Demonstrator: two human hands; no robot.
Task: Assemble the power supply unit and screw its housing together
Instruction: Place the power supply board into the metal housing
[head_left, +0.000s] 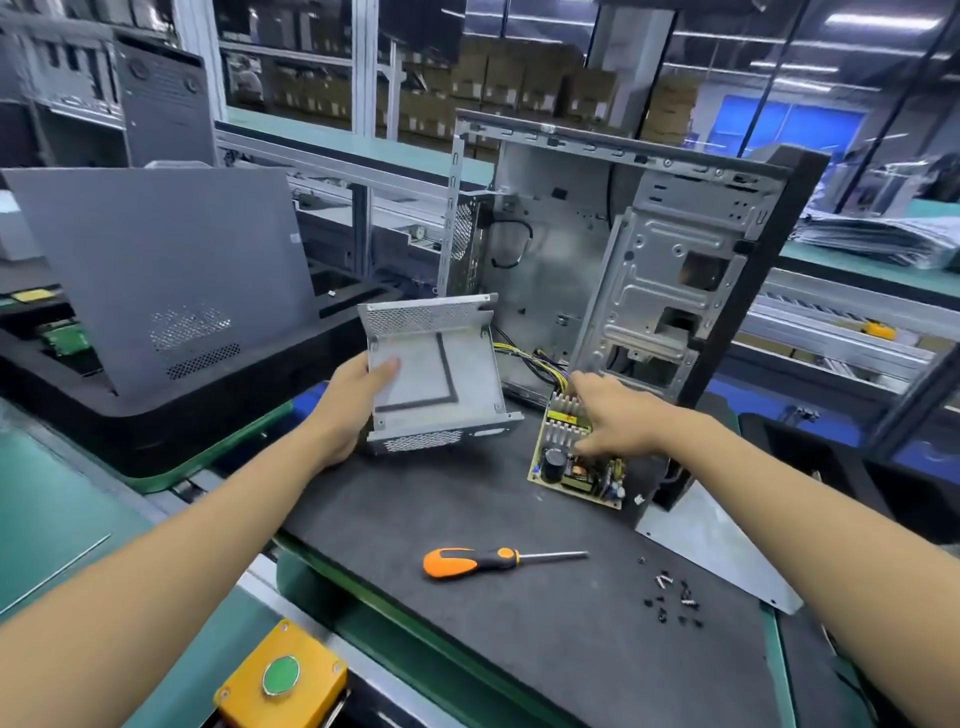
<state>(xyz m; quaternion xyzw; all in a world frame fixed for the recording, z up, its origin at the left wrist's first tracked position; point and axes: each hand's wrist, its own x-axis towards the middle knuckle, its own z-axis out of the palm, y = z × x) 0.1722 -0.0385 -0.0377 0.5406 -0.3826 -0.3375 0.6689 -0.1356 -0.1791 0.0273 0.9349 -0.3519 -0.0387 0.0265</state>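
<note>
Sheet-metal housing (436, 364) for the power supply sits tilted up in the left hand (353, 400), its open inside turned toward the person. It is a grey U-shaped shell with perforated vent strips along the top and bottom flanges, and a pale insulating sheet with a dark L-shaped strip lies on its inner floor. The left grip is closed on the shell's left edge, thumb laid across the inner sheet and fingers behind.

To the right of that grip, flat on the dark mat of the desk (467, 509), lies the circuit board (574, 457): yellowish, with finned silver heatsinks, a yellow block between them and a large black capacitor at its near end. A bundle of yellow and black wires (524, 358) runs from its far end toward the open computer case (623, 249) standing just behind. The right hand (608, 415) reaches down on the board with its fingers curled over the heatsinks; whether this grip has closed on the board or only touches it I cannot tell.

Nearer the person than both grips, an orange-and-black screwdriver (483, 560) lies on the mat, and a scatter of small dark screws (672, 597) lies to its right. A grey side panel (161, 270) leans to the left of the left grip. No writing on any part is readable.
</note>
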